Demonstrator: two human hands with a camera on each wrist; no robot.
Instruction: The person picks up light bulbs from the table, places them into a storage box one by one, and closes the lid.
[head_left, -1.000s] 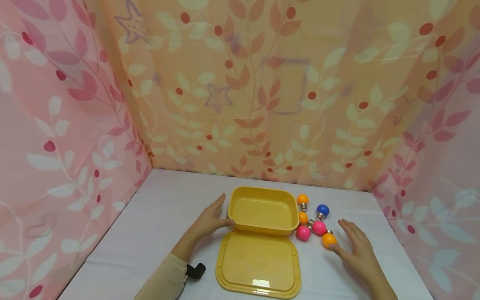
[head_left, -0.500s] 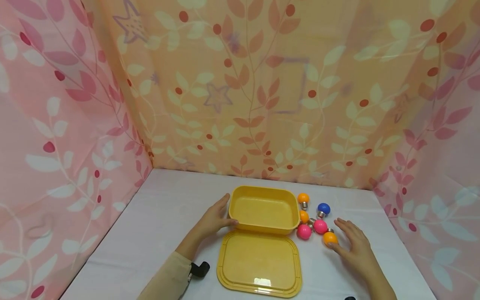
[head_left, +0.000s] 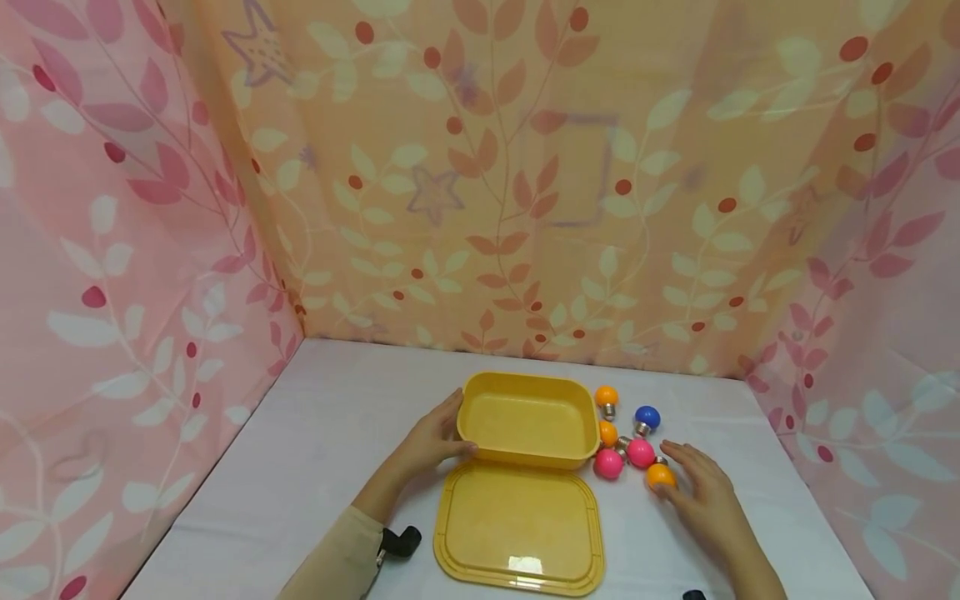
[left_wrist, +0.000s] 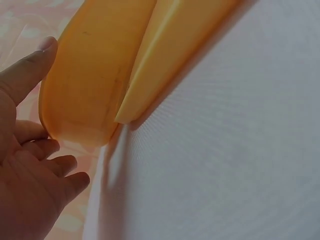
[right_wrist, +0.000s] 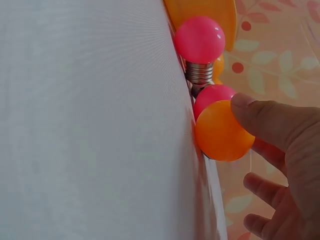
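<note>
A yellow plastic box (head_left: 528, 417) without its cover sits on the white table, nothing inside it. My left hand (head_left: 431, 437) is at the box's left end, thumb by the near corner and fingers along the end wall, loosely spread. The left wrist view has the thumb at the rim of the box (left_wrist: 90, 75). My right hand (head_left: 701, 492) is beside the nearest orange light bulb (head_left: 661, 476). In the right wrist view its thumb touches or overlaps that orange bulb (right_wrist: 224, 131), the other fingers apart; part of the index finger is hidden behind it.
A yellow lid (head_left: 519, 529) lies flat just in front of the box. Right of the box are two pink bulbs, the front one (head_left: 609, 463) near its corner, a blue bulb (head_left: 647, 419) and further orange bulbs (head_left: 607, 397). Patterned cloth (head_left: 480, 208) walls the table's back and sides.
My left hand has shifted slightly right, closer against the box. My right hand has moved a little left, its fingers drawing nearer the orange bulb. Box, lid and bulbs keep their places.
</note>
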